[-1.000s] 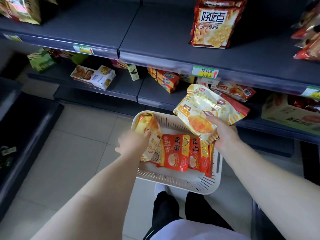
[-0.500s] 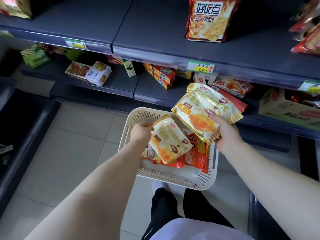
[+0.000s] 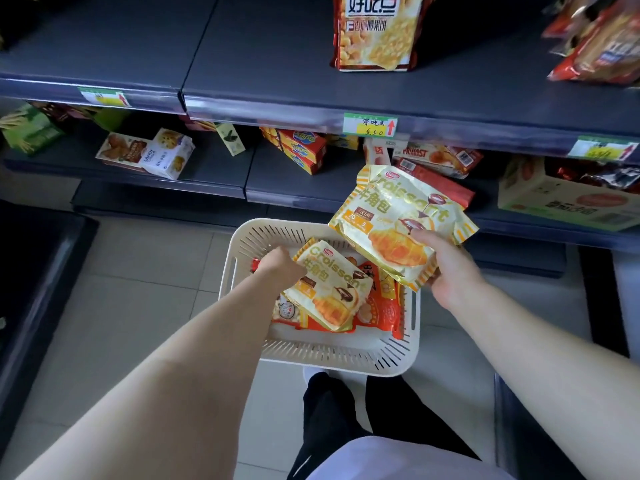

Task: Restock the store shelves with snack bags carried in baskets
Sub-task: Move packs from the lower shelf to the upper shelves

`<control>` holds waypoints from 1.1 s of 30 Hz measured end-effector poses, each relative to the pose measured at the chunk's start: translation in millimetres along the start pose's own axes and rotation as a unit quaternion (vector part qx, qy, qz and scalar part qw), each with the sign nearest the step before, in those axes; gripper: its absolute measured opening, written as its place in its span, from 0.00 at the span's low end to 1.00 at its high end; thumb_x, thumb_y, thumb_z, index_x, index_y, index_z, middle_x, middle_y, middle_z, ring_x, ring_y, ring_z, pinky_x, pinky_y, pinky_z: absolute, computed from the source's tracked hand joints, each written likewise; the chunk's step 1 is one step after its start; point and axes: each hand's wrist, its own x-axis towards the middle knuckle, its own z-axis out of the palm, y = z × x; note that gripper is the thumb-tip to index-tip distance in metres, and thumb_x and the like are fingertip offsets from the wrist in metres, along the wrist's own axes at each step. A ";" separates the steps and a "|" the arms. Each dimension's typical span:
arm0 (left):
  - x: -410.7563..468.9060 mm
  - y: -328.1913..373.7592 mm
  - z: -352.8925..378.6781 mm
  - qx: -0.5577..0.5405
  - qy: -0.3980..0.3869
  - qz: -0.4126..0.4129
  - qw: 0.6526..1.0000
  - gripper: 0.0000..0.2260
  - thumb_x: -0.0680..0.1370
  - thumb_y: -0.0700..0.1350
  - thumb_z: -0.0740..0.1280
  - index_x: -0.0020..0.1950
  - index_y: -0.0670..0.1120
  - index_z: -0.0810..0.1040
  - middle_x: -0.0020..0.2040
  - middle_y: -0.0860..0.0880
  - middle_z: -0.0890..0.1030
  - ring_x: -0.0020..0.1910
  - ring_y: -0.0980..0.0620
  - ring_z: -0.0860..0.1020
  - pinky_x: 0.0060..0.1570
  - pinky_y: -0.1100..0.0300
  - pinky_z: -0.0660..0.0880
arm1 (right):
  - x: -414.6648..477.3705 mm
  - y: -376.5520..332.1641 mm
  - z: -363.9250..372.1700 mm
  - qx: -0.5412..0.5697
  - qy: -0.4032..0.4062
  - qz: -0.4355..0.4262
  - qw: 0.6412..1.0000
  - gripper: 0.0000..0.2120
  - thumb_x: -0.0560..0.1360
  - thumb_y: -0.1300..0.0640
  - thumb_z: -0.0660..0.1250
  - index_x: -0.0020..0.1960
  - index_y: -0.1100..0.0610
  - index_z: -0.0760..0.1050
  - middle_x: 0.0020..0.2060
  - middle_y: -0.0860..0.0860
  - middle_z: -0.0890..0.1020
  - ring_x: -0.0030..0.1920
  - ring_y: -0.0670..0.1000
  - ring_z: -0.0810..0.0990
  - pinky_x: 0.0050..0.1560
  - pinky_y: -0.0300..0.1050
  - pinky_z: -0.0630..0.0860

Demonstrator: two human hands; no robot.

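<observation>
A cream slotted basket (image 3: 332, 355) sits on the floor below the shelves. My left hand (image 3: 278, 266) reaches into it and grips the top left corner of a yellow croissant bag (image 3: 329, 289), which lies tilted over red snack bags (image 3: 384, 306). My right hand (image 3: 446, 268) holds a second, larger-looking yellow croissant bag (image 3: 398, 216) by its lower edge, above the basket's far right corner and in front of the lower shelf (image 3: 304, 188).
The upper dark shelf (image 3: 263, 64) carries a tall cracker bag (image 3: 375, 29) and red bags (image 3: 599, 46) at the right. Boxes, red cartons and an open carton (image 3: 561, 199) fill the lower shelf. A dark unit stands at the left. My legs are below the basket.
My left hand has turned the croissant bag in the basket face up and slid it toward the middle. The right hand keeps its bag raised, almost unmoved.
</observation>
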 end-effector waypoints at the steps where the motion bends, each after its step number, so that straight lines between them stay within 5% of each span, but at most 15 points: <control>1: 2.7 2.3 4.6 0.001 -0.015 -0.009 1.000 0.24 0.76 0.48 0.72 0.70 0.45 0.70 0.46 0.50 0.76 0.38 0.53 0.75 0.28 0.63 0.70 | 1.7 -0.4 -3.8 -0.003 -0.004 0.002 1.000 0.27 0.67 0.57 0.78 0.64 0.52 0.76 0.54 0.52 0.84 0.54 0.53 0.83 0.54 0.52 0.80; 6: 14.5 2.8 22.1 0.012 -0.039 -0.060 0.997 0.41 0.69 0.58 0.77 0.74 0.43 0.63 0.43 0.51 0.73 0.39 0.52 0.74 0.28 0.61 0.68 | 9.1 1.0 -20.9 -0.018 -0.036 0.011 0.999 0.23 0.69 0.59 0.76 0.63 0.53 0.78 0.54 0.52 0.85 0.55 0.55 0.84 0.60 0.55 0.77; 9: 18.3 -0.3 29.4 0.006 -0.057 -0.096 0.994 0.46 0.62 0.63 0.80 0.72 0.44 0.66 0.43 0.50 0.74 0.44 0.50 0.77 0.38 0.58 0.74 | 14.2 5.4 -27.0 -0.007 -0.041 0.020 0.999 0.25 0.69 0.58 0.77 0.65 0.53 0.77 0.54 0.53 0.85 0.55 0.55 0.84 0.61 0.55 0.77; 14: 23.6 -11.6 44.0 -0.077 -0.101 -0.135 0.983 0.43 0.60 0.57 0.83 0.70 0.45 0.71 0.48 0.50 0.77 0.46 0.49 0.77 0.42 0.58 0.74 | 16.7 10.4 -29.9 -0.004 -0.028 0.039 0.999 0.26 0.68 0.56 0.78 0.64 0.54 0.77 0.53 0.53 0.85 0.54 0.56 0.84 0.60 0.57 0.78; 17: 25.9 -15.0 44.9 -0.125 -0.146 -0.135 0.972 0.42 0.63 0.52 0.83 0.71 0.43 0.69 0.58 0.47 0.77 0.58 0.45 0.77 0.56 0.54 0.76 | 17.1 12.2 -28.6 0.002 -0.022 0.041 0.999 0.26 0.67 0.56 0.78 0.64 0.54 0.77 0.53 0.53 0.85 0.54 0.56 0.84 0.60 0.58 0.78; 19: 22.7 -13.4 39.2 -0.144 -0.162 -0.114 0.970 0.40 0.63 0.50 0.83 0.69 0.42 0.70 0.60 0.44 0.79 0.58 0.43 0.79 0.60 0.47 0.76 | 15.5 12.5 -24.7 0.004 -0.020 0.040 0.999 0.26 0.67 0.55 0.78 0.64 0.53 0.78 0.53 0.53 0.86 0.53 0.56 0.85 0.59 0.57 0.78; 26: -4.7 -10.5 -7.1 -0.231 -0.196 -0.048 0.952 0.28 0.64 0.51 0.82 0.61 0.48 0.78 0.54 0.49 0.84 0.54 0.47 0.81 0.59 0.48 0.74 | -7.0 18.2 -10.8 0.018 -0.069 0.018 0.997 0.19 0.67 0.54 0.76 0.58 0.52 0.81 0.51 0.53 0.86 0.49 0.54 0.86 0.50 0.50 0.81; 31: -24.9 -17.8 -37.0 -0.329 -0.159 -0.009 0.931 0.23 0.67 0.48 0.80 0.58 0.50 0.77 0.47 0.49 0.87 0.45 0.48 0.85 0.45 0.52 0.81 | -32.7 28.1 -3.5 0.121 -0.089 0.017 0.988 0.13 0.74 0.54 0.71 0.58 0.54 0.81 0.53 0.56 0.85 0.53 0.58 0.85 0.52 0.55 0.81; 33: -31.0 -17.8 -45.0 -0.362 -0.140 0.003 0.922 0.22 0.67 0.48 0.80 0.58 0.47 0.78 0.47 0.47 0.87 0.46 0.46 0.85 0.49 0.48 0.82 | -42.8 32.1 -3.2 0.150 -0.100 0.013 0.984 0.13 0.75 0.54 0.69 0.58 0.55 0.81 0.55 0.57 0.85 0.54 0.59 0.84 0.55 0.57 0.79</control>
